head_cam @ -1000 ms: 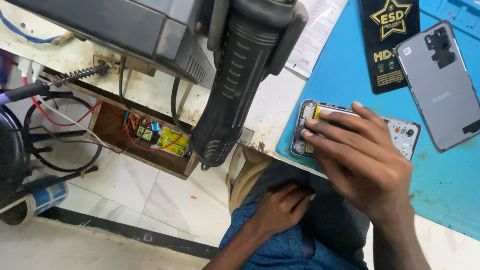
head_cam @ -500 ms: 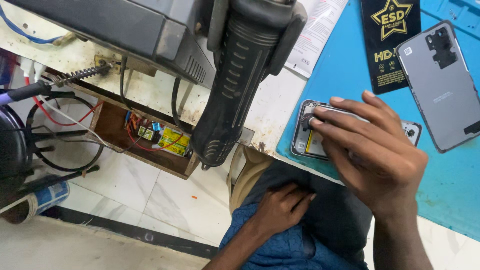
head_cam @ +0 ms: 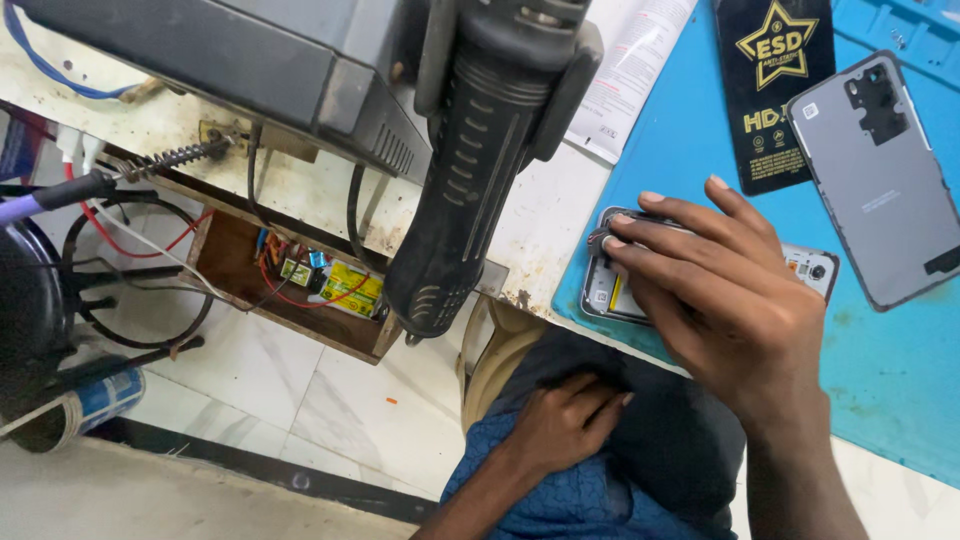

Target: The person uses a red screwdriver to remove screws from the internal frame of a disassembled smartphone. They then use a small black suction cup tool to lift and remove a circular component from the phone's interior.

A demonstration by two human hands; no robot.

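Note:
An opened phone (head_cam: 815, 268) with its back off lies on the blue mat (head_cam: 900, 390) near the bench's front edge. My right hand (head_cam: 725, 300) lies over most of it, and the fingertips curl around its left end. Only the left edge and the right end of the phone show. My left hand (head_cam: 570, 425) rests on my lap below the bench edge, on dark cloth, with loose fingers and nothing in them.
A grey phone back cover (head_cam: 870, 180) and a black packet with a gold star (head_cam: 775, 90) lie on the mat behind the phone. A black hot-air handle (head_cam: 480, 170) hangs from a dark station box (head_cam: 220, 60). A wooden box of wiring (head_cam: 300, 280) sits under the bench.
My right hand has slid left across the opened phone, and its fingers now wrap the left end. The left hand has stayed on my lap.

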